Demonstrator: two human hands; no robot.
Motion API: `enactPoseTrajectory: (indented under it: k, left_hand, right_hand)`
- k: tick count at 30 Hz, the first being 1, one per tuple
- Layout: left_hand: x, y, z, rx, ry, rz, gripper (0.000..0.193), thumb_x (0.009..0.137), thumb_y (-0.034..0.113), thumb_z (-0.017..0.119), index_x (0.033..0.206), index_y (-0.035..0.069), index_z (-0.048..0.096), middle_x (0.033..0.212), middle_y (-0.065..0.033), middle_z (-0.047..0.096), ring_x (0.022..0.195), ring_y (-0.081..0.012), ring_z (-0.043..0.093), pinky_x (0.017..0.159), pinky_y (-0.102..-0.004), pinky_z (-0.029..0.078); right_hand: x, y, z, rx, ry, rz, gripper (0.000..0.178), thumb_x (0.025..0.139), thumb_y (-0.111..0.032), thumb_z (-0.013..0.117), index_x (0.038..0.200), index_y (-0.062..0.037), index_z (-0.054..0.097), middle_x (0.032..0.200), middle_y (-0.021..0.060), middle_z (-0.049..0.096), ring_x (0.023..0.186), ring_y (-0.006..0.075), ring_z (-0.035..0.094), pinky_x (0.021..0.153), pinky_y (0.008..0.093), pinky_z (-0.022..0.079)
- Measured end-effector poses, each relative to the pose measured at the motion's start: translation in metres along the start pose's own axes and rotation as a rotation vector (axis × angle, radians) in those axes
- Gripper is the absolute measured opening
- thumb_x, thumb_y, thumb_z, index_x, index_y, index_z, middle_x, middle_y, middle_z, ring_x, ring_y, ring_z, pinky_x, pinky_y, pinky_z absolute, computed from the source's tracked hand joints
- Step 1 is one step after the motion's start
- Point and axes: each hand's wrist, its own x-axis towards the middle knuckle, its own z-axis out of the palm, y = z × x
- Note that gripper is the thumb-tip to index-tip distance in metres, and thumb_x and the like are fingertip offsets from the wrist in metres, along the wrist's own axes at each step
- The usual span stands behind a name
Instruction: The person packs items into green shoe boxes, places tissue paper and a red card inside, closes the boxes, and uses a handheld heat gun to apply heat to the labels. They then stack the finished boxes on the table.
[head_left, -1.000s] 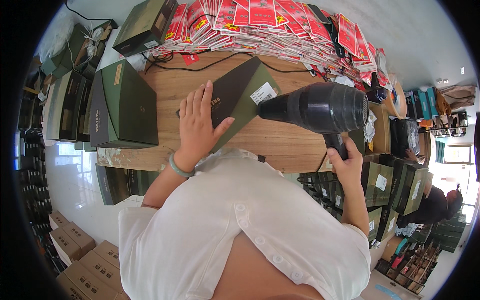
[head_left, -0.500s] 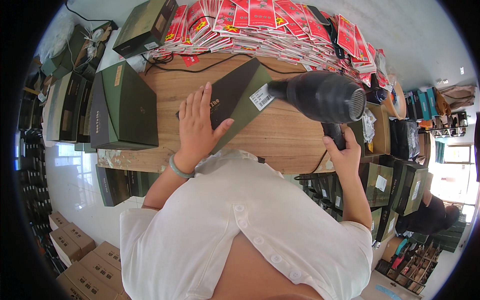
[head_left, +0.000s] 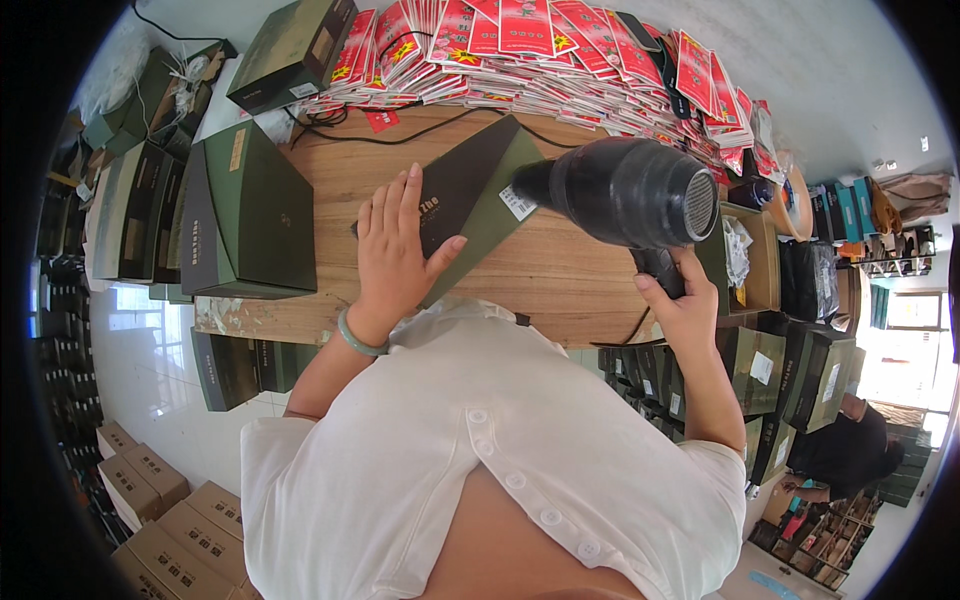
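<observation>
A dark green and brown box (head_left: 490, 185) lies on the wooden table in front of me. My left hand (head_left: 393, 240) rests flat on its brown side, fingers stretched out, with a pale bangle at the wrist. In my right hand (head_left: 682, 300) is the handle of a black hair dryer (head_left: 625, 192). The dryer's nozzle points left, right at a white barcode label (head_left: 518, 203) on the box's green side, and hides part of that label. Whether nozzle and label touch, I cannot tell.
Another green box (head_left: 260, 220) stands at the table's left. Heaped red packets (head_left: 530, 70) line the back, with a black cord (head_left: 430, 130) before them. Several boxes are stacked below right, near an open carton (head_left: 755, 260). A person in black (head_left: 850, 450) is far right.
The hair dryer has moved a little left and its nozzle now covers more of the label. My left hand and the box have stayed put. The person at far right has shifted.
</observation>
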Motion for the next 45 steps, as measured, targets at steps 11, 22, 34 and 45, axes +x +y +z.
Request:
enactPoseTrajectory:
  k: [11,22,34,45]
  left_hand:
    - [0.001,0.000,-0.001,-0.008,-0.007,0.002,0.086,0.089,0.057,0.055,0.145,-0.005,0.033,0.132,-0.0218,0.049,0.119,-0.0375,0.046,0.102,-0.0472,0.033]
    - [0.000,-0.001,0.000,-0.012,-0.009,-0.005,0.086,0.090,0.057,0.054,0.146,-0.005,0.032,0.134,-0.0218,0.049,0.121,-0.0375,0.046,0.103,-0.0471,0.033]
    - [0.001,0.001,0.001,-0.013,-0.014,0.006,0.087,0.089,0.057,0.057,0.145,-0.005,0.033,0.134,-0.0219,0.049,0.120,-0.0377,0.046,0.103,-0.0478,0.033]
    - [0.001,0.004,-0.001,0.014,-0.063,0.002,0.088,0.091,0.060,0.052,0.145,-0.006,0.032,0.138,-0.0225,0.048,0.123,-0.0411,0.046,0.105,-0.0500,0.032]
  right_hand:
    - [0.001,-0.005,0.002,-0.012,-0.024,-0.030,0.048,0.077,-0.036,0.081,0.108,-0.0035,0.064,0.079,0.0106,0.066,0.069,0.0167,0.061,0.068,0.0291,0.049]
    - [0.000,-0.007,0.000,-0.089,-0.031,0.009,0.049,0.076,-0.036,0.082,0.108,-0.0029,0.064,0.080,0.0108,0.066,0.070,0.0159,0.061,0.069,0.0291,0.049]
    - [-0.004,0.015,-0.009,0.046,0.032,0.154,0.043,0.078,-0.031,0.081,0.105,-0.0023,0.064,0.076,0.0079,0.063,0.068,0.0115,0.055,0.065,0.0270,0.046]
    - [-0.007,0.022,-0.009,0.092,0.004,0.093,0.044,0.077,-0.029,0.082,0.107,-0.0021,0.063,0.076,0.0056,0.063,0.069,0.0112,0.055,0.066,0.0270,0.047]
